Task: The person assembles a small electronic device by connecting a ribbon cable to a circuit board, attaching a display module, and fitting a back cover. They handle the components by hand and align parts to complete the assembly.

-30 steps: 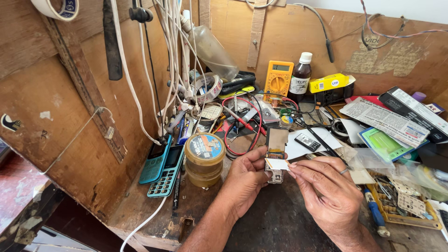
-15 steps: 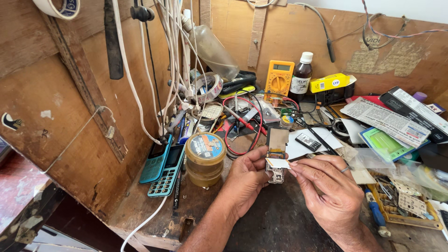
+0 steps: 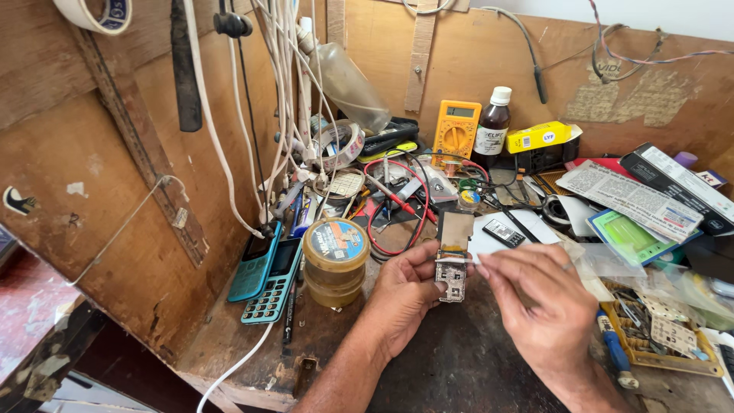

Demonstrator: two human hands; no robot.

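My left hand grips a small opened phone board, upright, its bare screen plate on top and circuit part below. My right hand is pinched at the board's right edge, fingertips touching it; a thin tool may be between the fingers, too small to tell. Both hands hover over the dark worn bench top, just right of a round yellow tin.
Two blue keypad phones lean by the wooden wall on the left. Behind are a yellow multimeter, a brown bottle, red and black probe wires, tape rolls, hanging cables. Papers, a green pad and a parts tray crowd the right.
The right hand's fingertips have closed in on the board's right edge. The left hand keeps its hold in nearly the same place.
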